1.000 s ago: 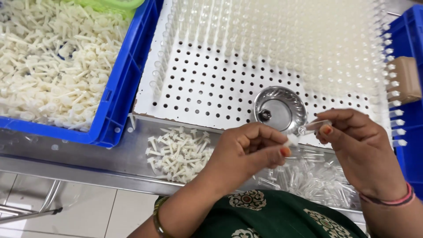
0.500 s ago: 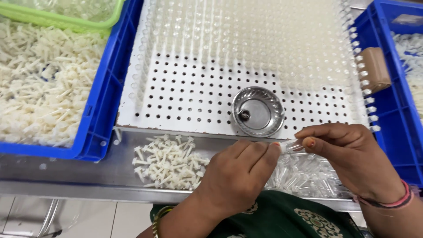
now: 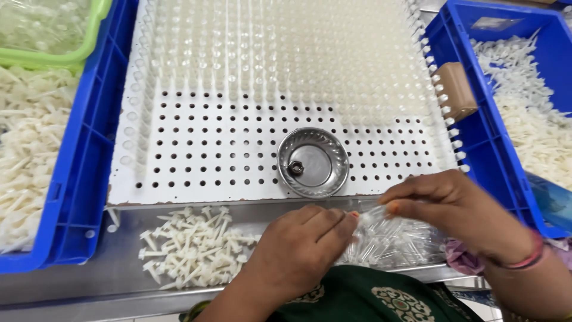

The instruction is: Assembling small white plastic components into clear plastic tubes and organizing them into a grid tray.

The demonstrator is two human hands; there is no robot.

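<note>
Clear plastic tube (image 3: 372, 216) is being pinched at mid-frame between the nearly closed fingers (image 3: 348, 219) of the left hand (image 3: 298, 250) and right hand (image 3: 453, 206), above the counter (image 3: 89, 277). Tubes are filling the upper rows of the perforated white board (image 3: 196, 161); lower rows are standing empty.

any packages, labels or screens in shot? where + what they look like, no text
No screens or signs.
Label: pale rectangular sticker, on the far inner wall of the right blue crate.
Cardboard box: small brown block on that crate's left rim, beside the white perforated board.
Blue plastic wrapper: at the right edge, partly out of view.
</note>
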